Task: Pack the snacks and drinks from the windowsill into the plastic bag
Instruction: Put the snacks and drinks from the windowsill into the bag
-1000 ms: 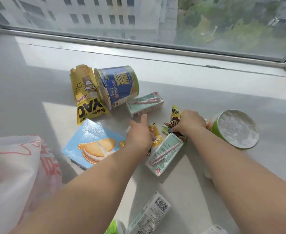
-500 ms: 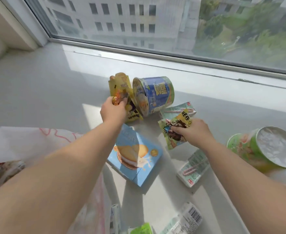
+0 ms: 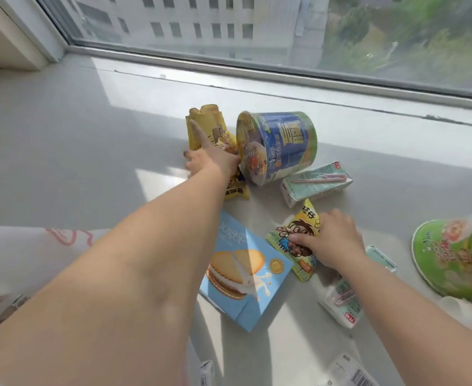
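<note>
Left hand (image 3: 215, 162) at 11 o'clock of the cluster, index finger stretched up the face of the yellow snack bag (image 3: 211, 132), thumb out to the side; the remaining fingers are hidden behind the hand, so whether the bag is truly clamped cannot be told. Right hand (image 3: 332, 240) at 4 o'clock, fingers curled and pinching the small cartoon snack packet (image 3: 299, 232), which touches the sill. Risk, as judged: the yellow bag leans against the blue noodle bowl (image 3: 279, 146), which lies on its side; pulling the bag away could set the bowl rolling toward the carton with a pink straw (image 3: 315, 182) at 2 o'clock. A loose hold on the crinkly bag could also let it slip. The plastic bag (image 3: 20, 254) sits at 8 o'clock, well apart from the yellow bag, its mouth not clearly shown; a collapsed opening could spill whatever is dropped in. Also awaiting packing: blue biscuit box (image 3: 246, 277) at centre, green noodle cup (image 3: 457, 252) at 4 o'clock, second carton (image 3: 340, 305) under the right forearm. Surface: pale, smooth windowsill (image 3: 90, 135), part sunlit, part shaded. Room: large window (image 3: 257, 23) at 12 o'clock, buildings and trees beyond; white wall corner at 10 o'clock.
</note>
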Tool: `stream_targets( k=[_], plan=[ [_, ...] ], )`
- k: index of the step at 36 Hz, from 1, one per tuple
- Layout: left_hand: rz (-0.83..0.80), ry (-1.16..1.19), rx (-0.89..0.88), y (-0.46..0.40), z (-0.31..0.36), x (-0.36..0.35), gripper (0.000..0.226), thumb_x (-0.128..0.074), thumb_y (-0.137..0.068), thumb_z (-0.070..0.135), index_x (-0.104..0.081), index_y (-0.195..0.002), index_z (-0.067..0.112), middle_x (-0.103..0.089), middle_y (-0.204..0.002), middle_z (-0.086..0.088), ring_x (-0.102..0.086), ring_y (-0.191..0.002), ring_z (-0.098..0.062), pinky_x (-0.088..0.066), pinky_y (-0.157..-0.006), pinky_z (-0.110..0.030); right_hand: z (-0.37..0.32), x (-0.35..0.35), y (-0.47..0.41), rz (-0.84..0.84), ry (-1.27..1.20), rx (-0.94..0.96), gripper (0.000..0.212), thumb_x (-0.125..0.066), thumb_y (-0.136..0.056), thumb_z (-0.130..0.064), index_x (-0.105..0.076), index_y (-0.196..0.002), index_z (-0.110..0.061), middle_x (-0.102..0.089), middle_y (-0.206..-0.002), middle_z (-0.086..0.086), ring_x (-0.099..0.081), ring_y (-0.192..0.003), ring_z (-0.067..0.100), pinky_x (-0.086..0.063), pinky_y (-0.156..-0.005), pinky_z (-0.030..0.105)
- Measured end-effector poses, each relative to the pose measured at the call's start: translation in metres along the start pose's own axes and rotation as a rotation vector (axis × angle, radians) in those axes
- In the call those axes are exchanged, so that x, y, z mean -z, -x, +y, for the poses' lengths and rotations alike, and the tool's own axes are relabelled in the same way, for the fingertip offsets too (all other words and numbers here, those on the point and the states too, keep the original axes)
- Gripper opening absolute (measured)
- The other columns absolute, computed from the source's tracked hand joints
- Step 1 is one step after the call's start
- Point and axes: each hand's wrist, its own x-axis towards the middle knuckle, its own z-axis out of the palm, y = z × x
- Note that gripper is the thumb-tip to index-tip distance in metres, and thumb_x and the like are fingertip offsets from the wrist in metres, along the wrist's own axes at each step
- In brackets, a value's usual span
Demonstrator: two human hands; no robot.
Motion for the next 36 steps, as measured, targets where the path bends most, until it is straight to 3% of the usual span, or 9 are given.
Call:
stream_targets(
  k=[4, 8, 11, 17, 25, 28, 31, 34, 36],
  plan=[
    [-0.003, 0.044, 0.058, 0.008, -0.009, 0.006, 0.118, -0.075, -0.074, 0.037, 0.018, -0.146, 0.037, -0.041, -0.132, -0.02, -0.055, -0.111, -0.035, -0.049, -0.091, -0.044, -0.005, -0.001, 0.006, 0.023, -0.038, -0.047, 0.059, -0.065, -0.073, -0.063, -0.055, -0.104, -0.014, -0.051, -0.111, 0.007, -0.046, -0.111, 0.029, -0.043, -0.086, 0.039],
    [-0.022, 0.038, 0.097, 0.032, -0.029, 0.015, 0.104, -0.07, -0.076, 0.031, 0.004, -0.149, 0.027, -0.049, -0.13, -0.013, -0.054, -0.112, -0.033, -0.047, -0.086, -0.04, -0.019, 0.002, 0.025, 0.068, -0.09, -0.097, 0.047, -0.068, -0.076, -0.055, -0.049, -0.096, -0.016, -0.061, -0.107, 0.008, -0.056, -0.103, 0.032, -0.037, -0.07, 0.032],
    [-0.043, 0.061, 0.081, 0.06, -0.046, 0.019, 0.092, -0.067, -0.078, 0.031, -0.008, -0.148, 0.023, -0.051, -0.124, -0.008, -0.054, -0.111, -0.031, -0.045, -0.086, -0.036, -0.029, 0.005, 0.047, 0.104, -0.045, -0.069, 0.04, -0.068, -0.08, -0.047, -0.048, -0.096, -0.016, -0.063, -0.106, 0.011, -0.059, -0.1, 0.033, -0.035, -0.069, 0.031],
    [-0.013, 0.229, 0.082, 0.113, -0.061, 0.029, 0.078, -0.065, -0.075, 0.025, -0.022, -0.141, 0.026, -0.053, -0.107, -0.002, -0.054, -0.1, -0.027, -0.044, -0.083, -0.033, -0.025, 0.002, 0.097, 0.259, -0.403, -0.131, 0.034, -0.065, -0.085, -0.037, -0.052, -0.11, -0.018, -0.066, -0.104, 0.009, -0.059, -0.098, 0.033, -0.038, -0.07, 0.034],
    [0.066, 0.253, -0.243, 0.194, -0.056, 0.066, 0.084, -0.067, -0.071, 0.033, -0.022, -0.142, 0.036, -0.059, -0.117, 0.0, -0.057, -0.104, -0.024, -0.047, -0.092, -0.036, 0.015, 0.001, 0.188, 0.373, -0.726, -0.203, 0.042, -0.073, -0.075, -0.042, -0.057, -0.104, -0.015, -0.068, -0.101, 0.003, -0.06, -0.096, 0.028, -0.047, -0.08, 0.036],
    [0.05, 0.277, -0.29, 0.228, -0.065, 0.077, 0.083, -0.067, -0.072, 0.033, -0.023, -0.142, 0.036, -0.06, -0.115, 0.001, -0.058, -0.102, -0.023, -0.048, -0.09, -0.034, 0.034, -0.011, 0.227, 0.336, -0.765, -0.219, 0.037, -0.075, -0.075, -0.039, -0.06, -0.101, -0.018, -0.069, -0.1, 0.001, -0.061, -0.098, 0.026, -0.046, -0.081, 0.034],
    [0.013, 0.252, -0.362, 0.262, -0.083, 0.08, 0.085, -0.069, -0.072, 0.029, -0.023, -0.143, 0.033, -0.06, -0.115, 0.002, -0.057, -0.102, -0.023, -0.048, -0.086, -0.032, 0.045, -0.026, 0.258, 0.159, -0.68, -0.103, 0.037, -0.077, -0.071, -0.038, -0.065, -0.098, -0.016, -0.07, -0.096, 0.004, -0.062, -0.095, 0.026, -0.049, -0.082, 0.037],
    [-0.069, 0.192, -0.419, 0.29, -0.11, 0.082, 0.086, -0.071, -0.071, 0.033, -0.022, -0.141, 0.036, -0.059, -0.119, 0.005, -0.057, -0.107, -0.023, -0.047, -0.089, -0.034, 0.038, -0.037, 0.278, -0.078, -0.465, 0.125, 0.032, -0.079, -0.069, -0.035, -0.069, -0.094, -0.019, -0.069, -0.097, 0.003, -0.061, -0.095, 0.024, -0.05, -0.081, 0.037],
    [-0.116, 0.13, -0.465, 0.306, -0.129, 0.082, 0.087, -0.072, -0.07, 0.036, -0.021, -0.14, 0.039, -0.06, -0.12, 0.005, -0.056, -0.108, -0.023, -0.046, -0.088, -0.03, 0.026, -0.044, 0.285, -0.132, -0.164, 0.327, 0.039, -0.077, -0.07, -0.039, -0.069, -0.103, -0.021, -0.063, -0.111, 0.0, -0.054, -0.107, 0.023, -0.046, -0.087, 0.036]
  ],
)
